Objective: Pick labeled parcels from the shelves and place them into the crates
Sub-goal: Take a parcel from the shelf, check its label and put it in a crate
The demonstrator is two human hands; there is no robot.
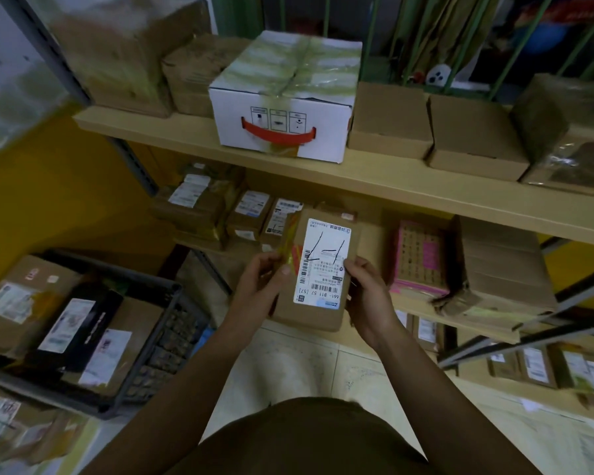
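Note:
I hold a flat brown cardboard parcel (314, 313) with a white shipping label facing up, in front of the middle shelf. My left hand (261, 282) grips its left edge, thumb on the label side. My right hand (367, 289) grips its right edge. A dark plastic crate (158, 341) sits low at the left, with several labeled parcels inside. More labeled parcels (251, 210) lie on the middle shelf behind the held one.
On the upper wooden shelf (391, 180) stand a white box with a red handle (282, 108) and several brown boxes. A pink-printed box (419, 258) and a taped carton sit on the middle shelf at right. Lower shelves at right hold small parcels. Tiled floor lies below.

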